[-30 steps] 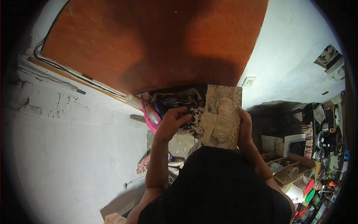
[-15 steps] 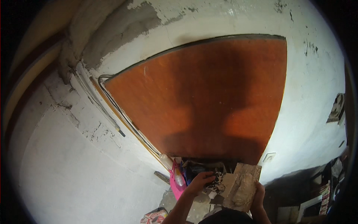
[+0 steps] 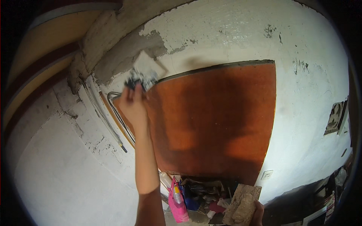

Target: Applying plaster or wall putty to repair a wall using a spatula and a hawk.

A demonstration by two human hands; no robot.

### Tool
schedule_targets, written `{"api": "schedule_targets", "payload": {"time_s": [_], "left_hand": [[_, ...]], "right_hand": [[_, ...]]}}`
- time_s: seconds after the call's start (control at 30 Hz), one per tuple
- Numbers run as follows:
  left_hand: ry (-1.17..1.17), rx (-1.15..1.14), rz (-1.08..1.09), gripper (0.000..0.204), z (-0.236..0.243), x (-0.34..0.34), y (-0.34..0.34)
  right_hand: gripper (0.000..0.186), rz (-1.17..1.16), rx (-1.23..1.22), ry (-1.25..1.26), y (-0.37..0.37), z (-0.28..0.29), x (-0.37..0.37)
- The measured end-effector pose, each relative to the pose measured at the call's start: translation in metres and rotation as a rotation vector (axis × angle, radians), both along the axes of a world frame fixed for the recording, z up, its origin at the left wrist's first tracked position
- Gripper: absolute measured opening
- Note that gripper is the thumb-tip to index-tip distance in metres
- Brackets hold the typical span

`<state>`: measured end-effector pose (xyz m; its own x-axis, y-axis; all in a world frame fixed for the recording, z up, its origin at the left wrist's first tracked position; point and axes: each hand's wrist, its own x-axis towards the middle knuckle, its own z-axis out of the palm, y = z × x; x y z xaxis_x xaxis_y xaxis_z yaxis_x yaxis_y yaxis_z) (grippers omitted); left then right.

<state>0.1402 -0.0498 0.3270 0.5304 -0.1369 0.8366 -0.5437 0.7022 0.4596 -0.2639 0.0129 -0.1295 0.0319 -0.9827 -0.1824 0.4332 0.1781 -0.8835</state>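
My left hand (image 3: 135, 101) is raised to the upper left of the orange panel, fingers closed around the dark end of a flat scraper (image 3: 151, 68). The scraper has a pale square blade smeared with black and is slightly blurred. Its blade is up by the wall, over the lower edge of a grey plaster patch (image 3: 117, 56); whether it touches cannot be told. Low on the right, my right hand (image 3: 258, 213) grips the edge of a brownish board (image 3: 253, 190). On that board lies a lump of wet-looking grey-brown plaster (image 3: 243, 208).
A large orange panel (image 3: 211, 124) covers the wall ahead. Cables and a conduit (image 3: 107, 122) run down its left side. Below stand a pink bag (image 3: 177, 205) with a bottle and a box of clutter (image 3: 203, 190). A wall switch (image 3: 267, 174) is at the right, with stacked items beyond.
My left hand has lifted the scraper from beside the board up to the wall at upper left. The board in my right hand sits lower in view, and the view has tilted upward.
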Motion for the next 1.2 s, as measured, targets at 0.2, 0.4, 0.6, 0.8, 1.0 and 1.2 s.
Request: {"api": "schedule_targets", "payload": {"time_s": [0.2, 0.4, 0.6, 0.8, 1.0, 1.2], "left_hand": [[-0.489, -0.241, 0.889, 0.026, 0.106, 0.030, -0.051], [-0.908, -0.207, 1.223, 0.035, 0.092, 0.029, -0.073], [-0.813, -0.186, 1.213, 0.038, 0.090, 0.032, -0.064], [-0.848, -0.116, 1.288, 0.036, 0.105, 0.029, -0.070], [-0.919, -0.141, 1.261, 0.039, 0.095, 0.032, -0.071], [-0.936, -0.097, 1.292, 0.044, 0.107, 0.039, -0.071]], "right_hand": [[0.039, 0.210, 0.427, -1.001, -0.005, -0.014, -0.029], [0.037, -0.007, 0.098, -0.025, -0.006, -0.013, -0.018], [0.038, -0.009, 0.174, -0.354, -0.006, 0.007, -0.019], [0.039, 0.035, 0.143, -0.275, -0.018, -0.002, -0.015], [0.041, 0.058, 0.163, -0.335, -0.022, -0.007, -0.017], [0.041, 0.047, 0.222, -0.375, -0.029, -0.001, -0.008]]}}
